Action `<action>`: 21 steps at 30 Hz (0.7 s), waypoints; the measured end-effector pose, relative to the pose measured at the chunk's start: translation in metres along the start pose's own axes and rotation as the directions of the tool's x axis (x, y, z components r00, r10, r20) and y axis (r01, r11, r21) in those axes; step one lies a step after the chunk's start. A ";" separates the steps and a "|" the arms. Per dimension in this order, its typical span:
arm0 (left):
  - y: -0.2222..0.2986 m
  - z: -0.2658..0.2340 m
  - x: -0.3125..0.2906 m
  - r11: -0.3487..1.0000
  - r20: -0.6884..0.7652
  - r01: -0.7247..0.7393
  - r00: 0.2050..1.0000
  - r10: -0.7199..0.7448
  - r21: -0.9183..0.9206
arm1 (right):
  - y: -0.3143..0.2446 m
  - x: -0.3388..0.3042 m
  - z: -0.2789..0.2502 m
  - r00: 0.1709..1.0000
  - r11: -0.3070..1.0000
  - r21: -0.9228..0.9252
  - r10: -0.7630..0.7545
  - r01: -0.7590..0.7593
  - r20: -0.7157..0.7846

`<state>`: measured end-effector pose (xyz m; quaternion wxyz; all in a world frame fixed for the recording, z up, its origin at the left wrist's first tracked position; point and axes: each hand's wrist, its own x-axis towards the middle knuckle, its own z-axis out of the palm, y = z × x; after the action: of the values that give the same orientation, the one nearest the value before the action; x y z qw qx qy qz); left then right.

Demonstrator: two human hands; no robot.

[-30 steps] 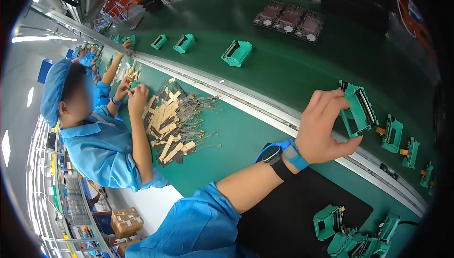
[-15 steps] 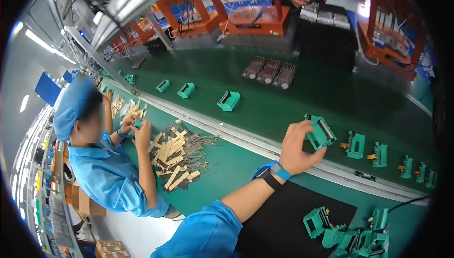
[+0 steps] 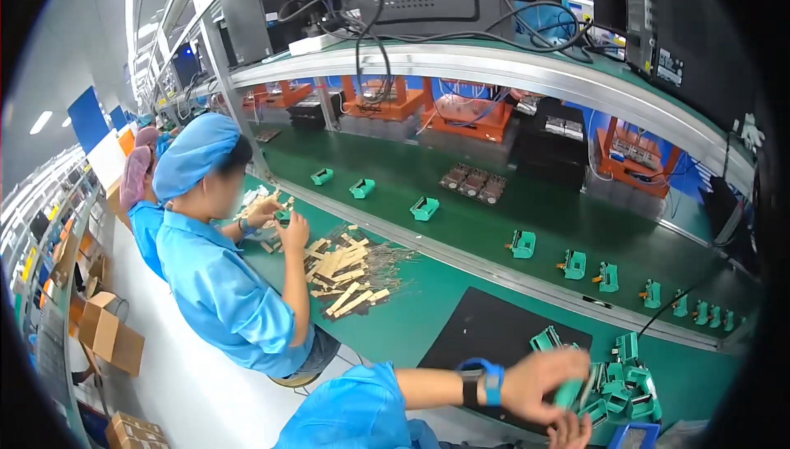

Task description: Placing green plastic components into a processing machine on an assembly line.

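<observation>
**Both hands huddled over one green housing, right next to the parts heap**

So, head camera, the only view here. The left hand (image 3: 539,383) is down by the near edge of the worktop (image 3: 383,330), toward its right end, fingers curled around a green housing (image 3: 568,394). Motion blur eats the exact grip, but it looks grasped between thumb and fingers. The right hand (image 3: 569,432) pokes in just below, fingers bent toward the same piece; can't tell if they're pinching it or just close. My guess: one hand steadies it while the other gets at it from underneath.

The heap of green housings (image 3: 640,405) sits just right of the hands, probably so nobody has to stretch. A black mat (image 3: 485,325) lies between the hands and the worktop's far edge, maybe to save the parts from scuffs. There's also a blue tray (image 3: 635,436) at the near edge.

Past the metal rail (image 3: 494,266) along that far edge, a row of housings (image 3: 524,245) stands spaced out on a dark green strip, likely so they don't knock together. Over to the left, a pile of tan strips (image 3: 341,272) lies within easy reach of a co-worker (image 3: 222,260), whose hands are up around a small green piece (image 3: 282,218).
</observation>
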<state>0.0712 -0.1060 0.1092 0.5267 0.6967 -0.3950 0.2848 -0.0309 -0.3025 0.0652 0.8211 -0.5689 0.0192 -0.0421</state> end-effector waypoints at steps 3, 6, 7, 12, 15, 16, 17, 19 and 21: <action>0.065 0.039 -0.014 0.935 0.191 -0.123 0.962 0.195 -0.332 | -0.033 -0.040 -0.009 0.995 0.992 -0.083 -0.095 0.092 -0.030; 0.113 0.051 -0.018 0.886 0.229 -0.215 0.916 0.328 -0.411 | -0.041 -0.099 -0.044 0.989 0.962 -0.248 -0.134 0.115 -0.060; 0.118 0.054 -0.019 0.881 0.243 -0.212 0.910 0.335 -0.422 | -0.051 -0.106 -0.042 0.981 0.914 -0.383 -0.178 0.136 -0.077; 0.141 0.107 -0.015 0.758 0.282 -0.380 0.764 0.581 -0.530 | -0.067 -0.163 -0.056 0.927 0.953 -0.197 -0.276 0.230 -0.256; 0.171 0.150 -0.007 0.627 0.248 -0.428 0.661 0.709 -0.651 | -0.072 -0.210 -0.070 0.773 0.913 -0.155 -0.404 0.378 -0.489; 0.182 0.161 -0.002 0.595 0.242 -0.446 0.626 0.741 -0.669 | -0.075 -0.223 -0.075 0.705 0.889 -0.199 -0.449 0.411 -0.550; 0.192 0.166 0.005 0.566 0.264 -0.462 0.566 0.781 -0.682 | -0.077 -0.235 -0.080 0.604 0.843 -0.338 -0.536 0.418 -0.590; 0.213 0.189 0.022 0.581 0.333 -0.356 0.558 0.761 -0.732 | -0.087 -0.261 -0.088 0.379 0.743 -0.530 -0.666 0.409 -0.642; 0.212 0.211 0.041 0.721 0.411 -0.270 0.672 0.616 -0.638 | -0.095 -0.292 -0.103 0.214 0.719 -0.644 -0.694 0.262 -0.688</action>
<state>-0.0921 -0.3473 0.1907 0.4532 0.4531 -0.7657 0.0542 -0.3344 -0.4054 0.1132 0.4811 -0.5758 0.2864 -0.5958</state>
